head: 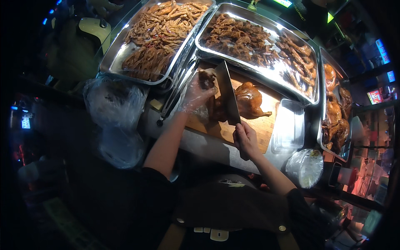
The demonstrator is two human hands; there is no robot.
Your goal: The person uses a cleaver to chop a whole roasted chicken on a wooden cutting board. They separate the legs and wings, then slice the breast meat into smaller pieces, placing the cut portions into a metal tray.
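Observation:
My right hand [245, 139] is closed around the handle of a cleaver. The cleaver's broad blade [229, 97] stands nearly on edge over a wooden cutting board [228, 131], across a brown glazed roast bird [250, 100]. The bird's round body lies right of the blade, and a darker part [218, 109] shows on the left. My left hand [198, 93], in a clear plastic glove, grips a dark piece of poultry [207, 78] at the board's left side. The fingers partly hide this piece, and I cannot tell whether it joins the bird.
Behind the board stand metal trays of braised meat, one on the left [109, 67] and one on the right [265, 68]. Tongs [175, 97] and plastic bags [114, 100] lie left. Clear plastic containers [289, 125], a wrapped round stack [304, 168] and a tray of whole birds [336, 118] are right.

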